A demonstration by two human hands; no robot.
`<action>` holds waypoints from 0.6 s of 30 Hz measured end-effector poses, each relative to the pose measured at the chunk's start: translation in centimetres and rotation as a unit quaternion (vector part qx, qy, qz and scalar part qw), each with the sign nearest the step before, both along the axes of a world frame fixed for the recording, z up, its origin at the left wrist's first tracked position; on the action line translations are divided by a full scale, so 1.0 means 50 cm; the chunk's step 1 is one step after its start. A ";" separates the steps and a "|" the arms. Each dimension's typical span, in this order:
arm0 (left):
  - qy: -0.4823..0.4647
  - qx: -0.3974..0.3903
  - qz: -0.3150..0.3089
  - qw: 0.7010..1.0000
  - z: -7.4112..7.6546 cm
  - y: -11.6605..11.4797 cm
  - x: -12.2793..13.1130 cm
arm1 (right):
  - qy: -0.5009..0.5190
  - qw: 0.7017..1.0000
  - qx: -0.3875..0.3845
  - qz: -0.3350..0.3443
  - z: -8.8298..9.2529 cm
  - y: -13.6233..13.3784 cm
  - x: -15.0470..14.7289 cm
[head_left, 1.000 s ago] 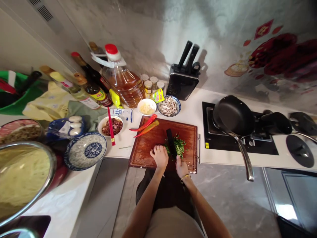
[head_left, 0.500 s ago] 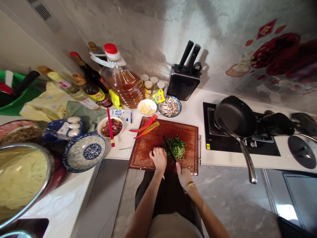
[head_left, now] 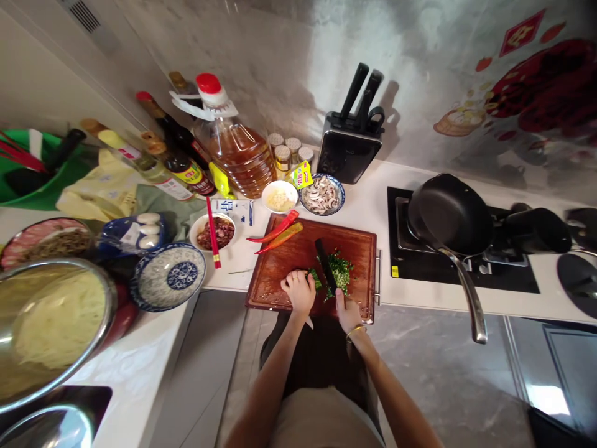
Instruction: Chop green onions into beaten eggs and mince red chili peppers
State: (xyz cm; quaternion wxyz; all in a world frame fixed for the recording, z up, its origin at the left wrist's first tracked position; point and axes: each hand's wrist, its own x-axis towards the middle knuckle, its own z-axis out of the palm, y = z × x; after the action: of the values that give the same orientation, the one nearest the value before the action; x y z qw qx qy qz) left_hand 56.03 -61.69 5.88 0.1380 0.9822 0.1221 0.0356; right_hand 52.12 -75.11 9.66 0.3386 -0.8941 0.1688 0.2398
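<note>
A wooden cutting board (head_left: pixel 284 264) lies at the counter's front edge. My right hand (head_left: pixel 347 309) is closed round the handle of a black-bladed knife (head_left: pixel 325 263), whose blade rests on the board beside a pile of chopped greens (head_left: pixel 342 272). My left hand (head_left: pixel 298 290), fingers curled, presses down the uncut green stalks (head_left: pixel 316 280) just left of the blade. A red chilli (head_left: pixel 275 230) and an orange chilli (head_left: pixel 282 238) lie at the board's far left corner.
Behind the board stand a bowl of sliced mushrooms (head_left: pixel 321 194), a small bowl of garlic (head_left: pixel 278 198), a knife block (head_left: pixel 349 149) and an oil jug (head_left: pixel 236 149). A black pan (head_left: pixel 448 214) sits on the stove to the right. Bowls, chopsticks (head_left: pixel 213 231) and a noodle bowl (head_left: pixel 51 323) crowd the left.
The knife blade has tilted and come back down by the greens in a chopping motion. My left hand has stayed on the stalks. The camera view shifted slightly.
</note>
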 end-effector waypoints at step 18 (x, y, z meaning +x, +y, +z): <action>0.038 0.044 0.000 0.998 -0.022 -0.007 0.007 | 0.070 0.996 -0.047 0.037 -0.019 0.040 -0.021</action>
State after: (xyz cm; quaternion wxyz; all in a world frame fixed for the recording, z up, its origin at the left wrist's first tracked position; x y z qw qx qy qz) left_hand 56.39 -62.06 4.76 0.0902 0.9879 0.1260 0.0031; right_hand 51.07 -73.12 8.69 0.2746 -0.8958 0.1695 0.3056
